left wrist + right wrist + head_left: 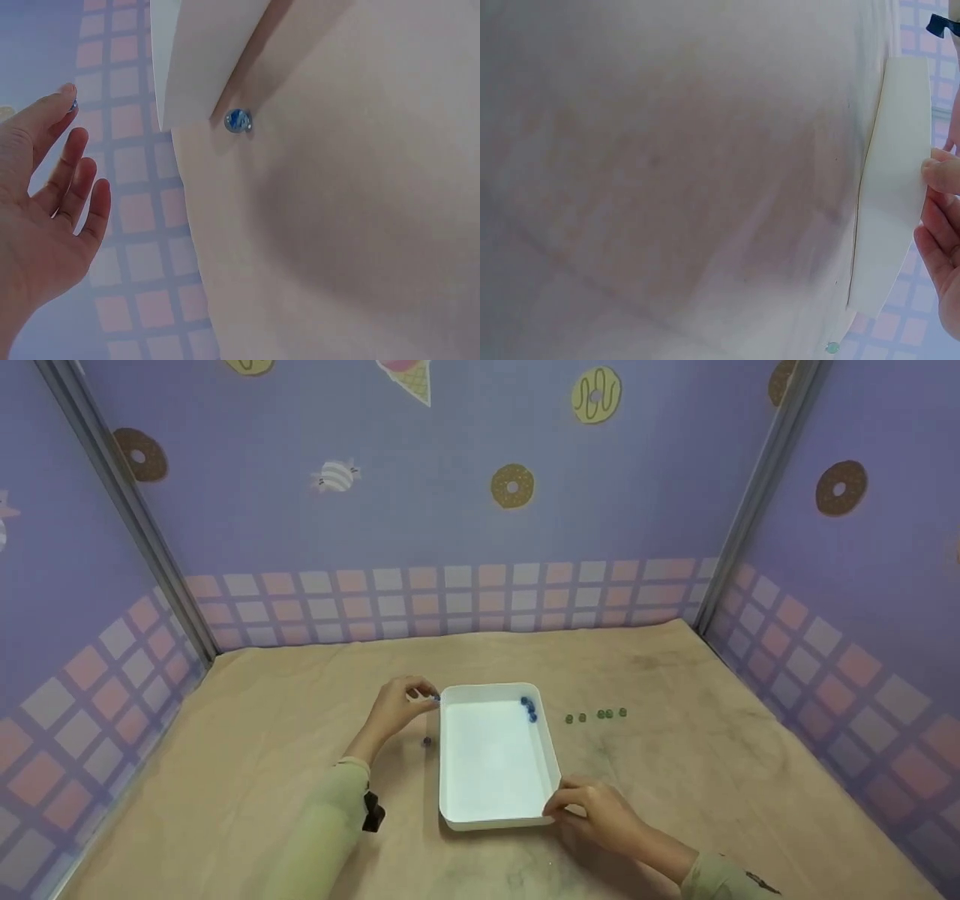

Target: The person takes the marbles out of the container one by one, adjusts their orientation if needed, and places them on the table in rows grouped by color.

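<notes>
A white rectangular tray [495, 769] stands on the cloth with several blue marbles [532, 709] gathered at its far right inner corner. At the tray's far left corner, my left hand [394, 709] pinches a blue marble [73, 106] between thumb and fingertip. The marble is mostly covered, and the other fingers curve loosely. Another blue glass marble [238, 121] lies on the cloth just outside the tray's left wall. My right hand [596, 810] grips the near right corner of the tray, thumb and fingers on the rim in the right wrist view.
To the right of the tray, several green marbles [601, 714] lie in a loose row on the beige cloth [277, 712]. Purple panels [427, 525] with sweets and checks stand at the back and both sides, joined by metal posts [161, 547].
</notes>
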The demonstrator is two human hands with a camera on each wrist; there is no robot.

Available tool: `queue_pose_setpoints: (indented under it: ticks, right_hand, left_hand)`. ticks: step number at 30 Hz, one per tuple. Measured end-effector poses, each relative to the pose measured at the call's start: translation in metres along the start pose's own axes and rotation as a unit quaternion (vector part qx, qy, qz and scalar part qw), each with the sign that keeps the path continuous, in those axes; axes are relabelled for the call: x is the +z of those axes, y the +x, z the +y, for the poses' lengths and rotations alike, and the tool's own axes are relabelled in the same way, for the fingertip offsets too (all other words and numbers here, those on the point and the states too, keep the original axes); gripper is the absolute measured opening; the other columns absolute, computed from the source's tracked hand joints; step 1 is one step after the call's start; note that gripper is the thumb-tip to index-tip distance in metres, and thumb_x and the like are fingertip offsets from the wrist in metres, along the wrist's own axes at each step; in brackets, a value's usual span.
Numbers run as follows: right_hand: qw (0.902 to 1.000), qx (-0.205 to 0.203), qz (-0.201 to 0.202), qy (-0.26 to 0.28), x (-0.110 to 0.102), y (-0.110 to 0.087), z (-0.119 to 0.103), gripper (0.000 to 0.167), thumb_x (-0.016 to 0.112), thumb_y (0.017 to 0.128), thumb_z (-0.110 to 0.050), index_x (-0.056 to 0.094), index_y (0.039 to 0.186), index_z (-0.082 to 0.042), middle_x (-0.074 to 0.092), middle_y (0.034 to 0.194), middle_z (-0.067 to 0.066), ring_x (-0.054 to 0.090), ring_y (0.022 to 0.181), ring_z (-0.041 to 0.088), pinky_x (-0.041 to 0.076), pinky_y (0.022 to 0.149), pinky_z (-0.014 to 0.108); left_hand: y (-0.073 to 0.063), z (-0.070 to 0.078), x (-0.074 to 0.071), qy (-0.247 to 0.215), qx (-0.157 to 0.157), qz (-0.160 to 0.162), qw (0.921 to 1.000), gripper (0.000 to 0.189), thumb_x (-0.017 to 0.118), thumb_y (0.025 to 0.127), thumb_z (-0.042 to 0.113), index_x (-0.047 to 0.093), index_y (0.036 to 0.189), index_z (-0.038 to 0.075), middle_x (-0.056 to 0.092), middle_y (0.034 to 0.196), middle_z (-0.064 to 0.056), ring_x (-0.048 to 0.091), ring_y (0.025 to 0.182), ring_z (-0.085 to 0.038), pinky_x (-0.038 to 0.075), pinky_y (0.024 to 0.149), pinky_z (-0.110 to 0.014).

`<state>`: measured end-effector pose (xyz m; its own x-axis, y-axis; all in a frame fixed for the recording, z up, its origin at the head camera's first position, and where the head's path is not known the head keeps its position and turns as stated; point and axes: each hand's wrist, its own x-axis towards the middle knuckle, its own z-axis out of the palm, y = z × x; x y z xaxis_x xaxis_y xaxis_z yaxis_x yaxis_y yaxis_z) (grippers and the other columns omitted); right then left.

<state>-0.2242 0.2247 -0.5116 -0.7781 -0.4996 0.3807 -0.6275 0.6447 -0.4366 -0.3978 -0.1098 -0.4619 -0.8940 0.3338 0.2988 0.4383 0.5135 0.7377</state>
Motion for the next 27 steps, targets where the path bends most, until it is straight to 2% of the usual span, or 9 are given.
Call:
queue_pose_setpoints:
  ticks: [16, 27]
  right_hand:
    - [0.9999, 0.003, 0.003, 0.015, 0.0, -0.001, 0.001, 0.006, 0.073, 0.088, -0.017, 0.078, 0.089, -0.021, 0.065, 0.084, -0.012, 0.061, 0.078, -0.001, 0.056, 0.068, 0.025]
    - [0.9999, 0.014, 0.001, 0.008, 0.0, -0.001, 0.0, 0.007, 0.073, 0.088, -0.016, 0.078, 0.089, -0.022, 0.066, 0.084, -0.013, 0.061, 0.081, 0.0, 0.056, 0.07, 0.026]
  left_hand:
    - [-0.018, -0.034, -0.009, 0.013, -0.033, 0.005, 0.9994, 0.011, 0.074, 0.088, 0.013, 0.074, 0.098, 0.01, 0.069, 0.104, -0.013, 0.06, 0.103, -0.032, 0.048, 0.093, -0.045]
    - [-0.025, -0.044, -0.006, 0.027, -0.064, 0.003, 0.9976, 0.01, 0.073, 0.088, 0.013, 0.075, 0.098, 0.01, 0.069, 0.104, -0.012, 0.059, 0.1, -0.028, 0.047, 0.091, -0.043]
